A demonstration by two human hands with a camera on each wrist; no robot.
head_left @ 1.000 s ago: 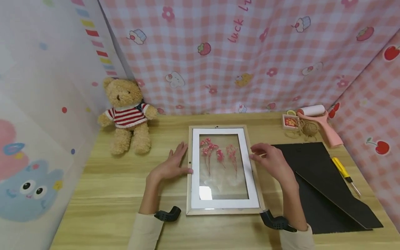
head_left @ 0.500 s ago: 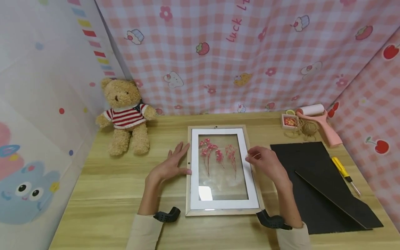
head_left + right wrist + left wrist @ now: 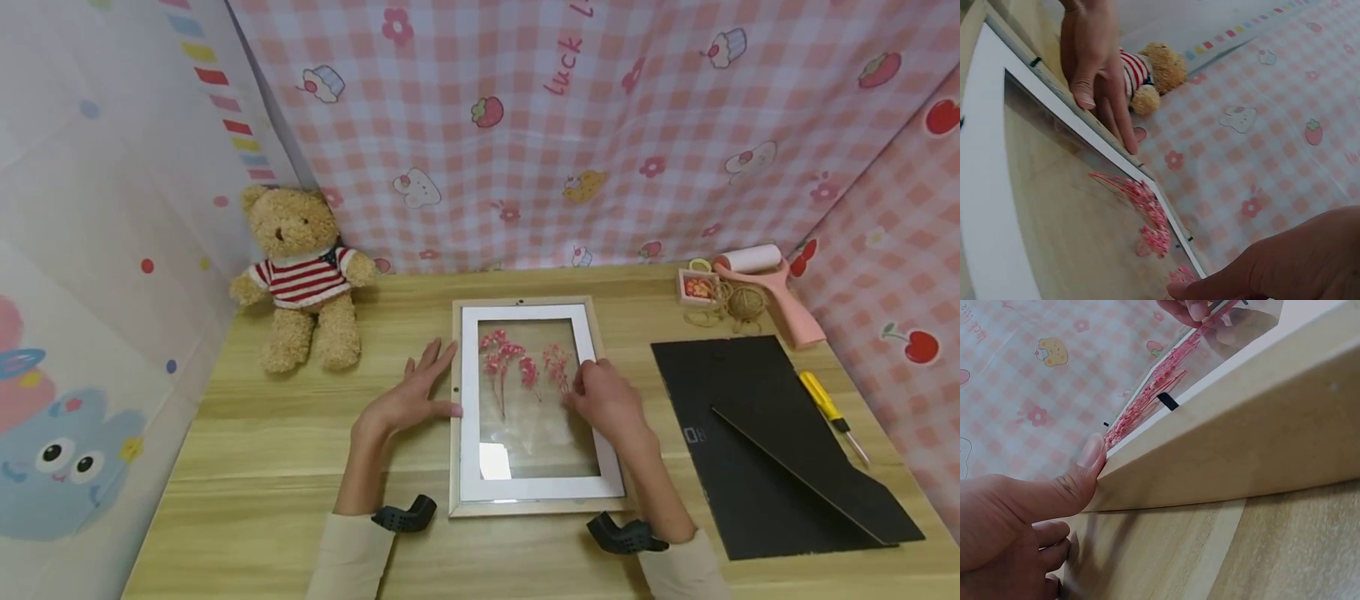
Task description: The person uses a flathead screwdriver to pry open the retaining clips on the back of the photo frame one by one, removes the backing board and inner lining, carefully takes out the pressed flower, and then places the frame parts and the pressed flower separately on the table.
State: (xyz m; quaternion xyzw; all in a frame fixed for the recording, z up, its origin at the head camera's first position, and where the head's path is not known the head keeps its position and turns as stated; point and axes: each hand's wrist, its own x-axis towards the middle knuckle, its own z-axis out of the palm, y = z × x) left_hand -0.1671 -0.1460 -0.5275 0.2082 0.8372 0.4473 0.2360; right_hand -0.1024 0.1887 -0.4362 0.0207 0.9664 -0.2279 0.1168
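Observation:
A light wooden picture frame [image 3: 542, 507] lies flat with a white mat [image 3: 468, 450] and a clear pane. Pink dried flowers [image 3: 501, 354] lie in several sprigs on the pane. My left hand [image 3: 408, 404] rests at the frame's left side, fingers spread and thumb on its edge; the left wrist view shows that thumb [image 3: 1088, 456] touching the wood. Over the frame's right side, my right hand [image 3: 611, 404] pinches the rightmost dried flower sprig [image 3: 557, 360] by its stem. Its fingers hide the lower stem. In the right wrist view, the thumb [image 3: 1210, 287] is beside pink blossoms.
Black backing boards [image 3: 738, 492] lie at the right, one propped at a slant. Beyond them is a yellow screwdriver [image 3: 825, 400]. A pink lint roller [image 3: 795, 308], a ball of twine [image 3: 745, 303] and a small box [image 3: 697, 287] sit at the back right. A teddy bear [image 3: 303, 275] sits back left.
My right hand has moved left from beside the frame, over its right edge, to the rightmost sprig, and its fingers have closed there. My left hand has stayed at the frame's left edge.

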